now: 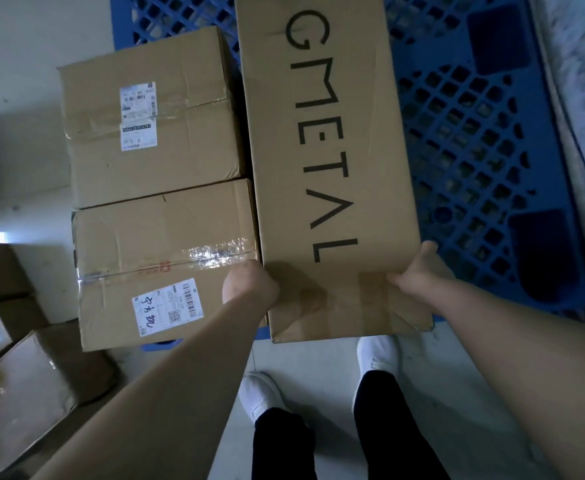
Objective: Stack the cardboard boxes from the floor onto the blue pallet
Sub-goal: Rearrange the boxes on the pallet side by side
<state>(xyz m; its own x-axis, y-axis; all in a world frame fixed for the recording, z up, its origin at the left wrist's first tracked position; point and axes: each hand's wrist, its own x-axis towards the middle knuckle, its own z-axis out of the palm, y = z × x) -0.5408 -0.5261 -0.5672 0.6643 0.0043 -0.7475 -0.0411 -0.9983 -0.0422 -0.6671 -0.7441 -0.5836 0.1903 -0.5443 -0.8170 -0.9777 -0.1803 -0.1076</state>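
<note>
Cardboard GMETAL box (pixel 332 168) over blue pallet (pixel 474 150), near end gripped by left hand (pixel 249 285), right hand (pixel 419 268)

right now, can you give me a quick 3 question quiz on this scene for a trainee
1. True or false: only one hand holds the GMETAL box.
2. Where do the two taped boxes lie, relative to the GMETAL box? A) to the person's left, B) to the person's right, C) on top of it.
3. Fill in: the bare grid of the blue pallet shows on the GMETAL box's ___ side.

Key: 1 false, the left hand and right hand both grip its near end. 2 A. 3 right.
</note>
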